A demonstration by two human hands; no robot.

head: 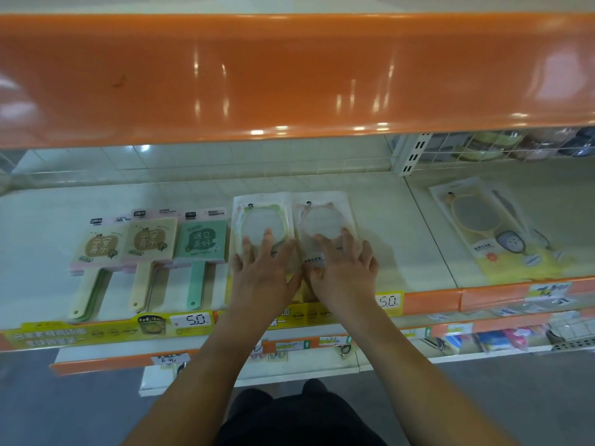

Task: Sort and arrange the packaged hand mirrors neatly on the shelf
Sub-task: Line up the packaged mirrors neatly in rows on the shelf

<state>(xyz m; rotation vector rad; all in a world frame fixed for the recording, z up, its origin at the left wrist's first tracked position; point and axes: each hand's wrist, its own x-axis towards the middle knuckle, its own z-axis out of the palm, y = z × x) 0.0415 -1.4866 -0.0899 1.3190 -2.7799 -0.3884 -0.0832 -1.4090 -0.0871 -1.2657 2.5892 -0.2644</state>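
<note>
Two clear-packaged round hand mirrors lie side by side on the white shelf (402,252): a green-rimmed one (257,210) and a pink-rimmed one (325,210). My left hand (262,268) presses flat on the green pack with straight, spread fingers. My right hand (346,268) lies flat on the pink pack the same way. Left of them, three paddle-shaped mirrors with handles sit in a row: two beige (96,252) (148,243) and one green (201,243). A yellow packaged mirror (502,233) lies alone in the right shelf section.
An orange shelf front (289,78) overhangs above. The shelf's front lip carries yellow price strips marked 5.0 (193,320). A lower shelf (483,339) holds small goods. A wire basket (483,146) sits at the back right.
</note>
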